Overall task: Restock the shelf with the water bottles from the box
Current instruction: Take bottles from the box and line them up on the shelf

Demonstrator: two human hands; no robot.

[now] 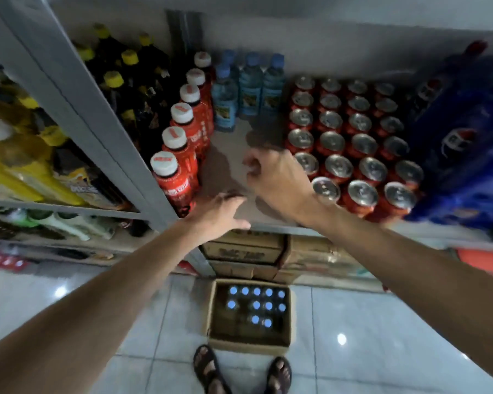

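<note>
**Both hands empty over the shelf gap, eleven bottles left in the box**

The shelf (pixel 234 155) has a bare strip running from its front edge towards its back edge. On the right of the strip stands a block of red cans (pixel 350 137), six rows deep, about twenty-three tops. Six red bottles (pixel 182 149) with white caps line its left side. At the back edge stand the shelved water bottles (pixel 251 86), on which four blue caps can be made out through the blur. The box (pixel 249 314) sits open on the pale glossy floor tiles (pixel 367 322), below the shelf's front edge, and eleven blue caps show inside it. Two sandalled feet (pixel 242 373) stand just beside it.

The left hand (pixel 221 214) lies spread and flat at the shelf's front edge. The right hand (pixel 276 174) hangs over the bare strip with its fingers loosely curled, holding nothing. The shelved bottles are well beyond both hands, and the box is far below them.
</note>
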